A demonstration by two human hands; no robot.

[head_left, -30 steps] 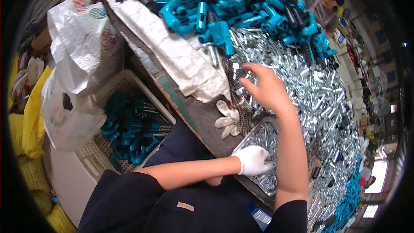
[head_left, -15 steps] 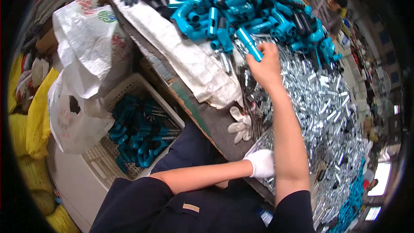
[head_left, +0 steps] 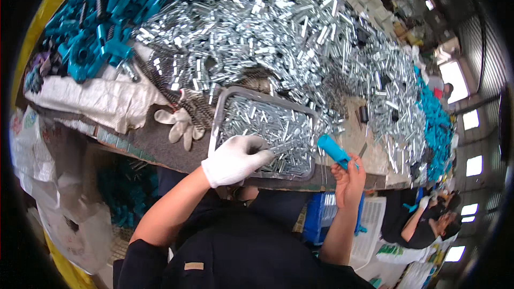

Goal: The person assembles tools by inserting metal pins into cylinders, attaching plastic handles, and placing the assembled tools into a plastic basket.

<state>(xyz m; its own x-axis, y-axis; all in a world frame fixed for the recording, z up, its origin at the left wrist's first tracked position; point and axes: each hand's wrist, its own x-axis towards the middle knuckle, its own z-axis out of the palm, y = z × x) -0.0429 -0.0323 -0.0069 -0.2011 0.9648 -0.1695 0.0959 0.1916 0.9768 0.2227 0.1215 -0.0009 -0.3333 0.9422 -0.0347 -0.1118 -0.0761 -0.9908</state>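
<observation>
A white-gloved left hand (head_left: 235, 159) pinches small silver metal pins in a grey plastic tray (head_left: 217, 123). The bare right hand (head_left: 349, 177) is closed around a blue plastic tube (head_left: 333, 151). Fitting a pin into it likely comes next, needing careful alignment.

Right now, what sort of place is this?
Likely a factory assembly bench: a table heaped with small metal tubes and teal plastic parts, a grey tray of tubes, and another seated worker nearby.
</observation>
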